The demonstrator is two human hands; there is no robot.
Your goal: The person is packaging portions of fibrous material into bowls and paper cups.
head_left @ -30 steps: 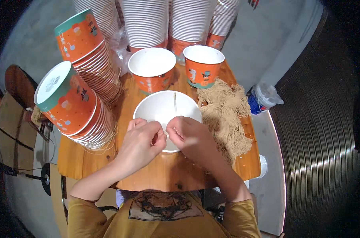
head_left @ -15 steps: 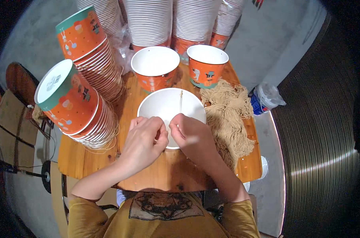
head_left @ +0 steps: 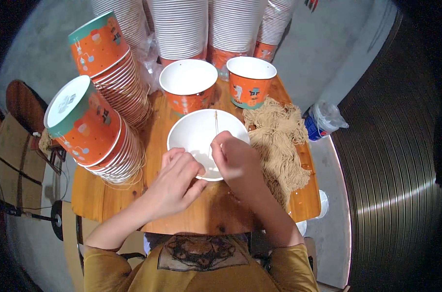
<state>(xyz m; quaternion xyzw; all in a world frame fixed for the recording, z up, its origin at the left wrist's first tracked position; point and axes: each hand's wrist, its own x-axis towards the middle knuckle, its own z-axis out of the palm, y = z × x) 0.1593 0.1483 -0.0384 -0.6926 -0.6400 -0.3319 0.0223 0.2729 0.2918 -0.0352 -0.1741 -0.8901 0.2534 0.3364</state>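
Note:
A white-lined paper tub (head_left: 189, 127) stands in front of me, its mouth facing up. A thin beige string (head_left: 216, 124) runs from its far rim down across the inside toward my right hand (head_left: 236, 160). That hand hangs over the tub's right side with its thumb and fingers pinched on the string. My left hand (head_left: 174, 182) is at the near left rim, thumb and forefinger closed together; what lies between them is too small to make out. A loose hank of beige string (head_left: 279, 141) lies to the right of the tub.
Two orange-printed paper tubs, one (head_left: 188, 100) behind mine and another (head_left: 250, 90) farther right, stand upright. Leaning stacks of upturned tubs (head_left: 96, 121) fill the table's left side. Tall wrapped stacks (head_left: 177, 29) rise at the back. A blue-and-white bucket (head_left: 320, 121) sits beyond the wooden table's (head_left: 182, 219) right edge.
My hands have moved apart: the left has come down slightly to the near rim, and the right has risen a little along the string. The view has shifted slightly.

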